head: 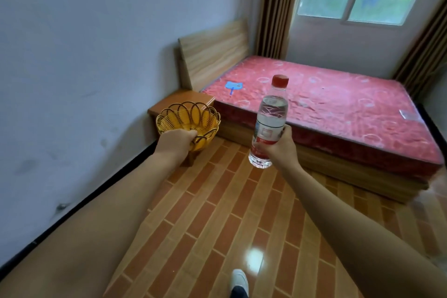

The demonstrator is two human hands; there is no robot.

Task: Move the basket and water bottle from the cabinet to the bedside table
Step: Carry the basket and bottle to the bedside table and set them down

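Note:
My left hand (177, 140) grips the near rim of a yellow woven basket (187, 117) with dark looped wire edging, held in the air in front of the bedside table (180, 100). The basket looks empty. My right hand (278, 146) holds a clear water bottle (269, 121) upright around its lower half; it has a red cap and a red-and-white label and is mostly full. The small wooden bedside table stands against the wall, left of the bed, partly hidden behind the basket.
A bed with a red patterned mattress (338, 104) and wooden headboard (212, 53) fills the right side. A blue hand fan (233, 86) lies on the mattress. Brick-pattern floor (229, 213) stretches ahead; my white shoe (239, 282) shows below. Window and curtains stand behind.

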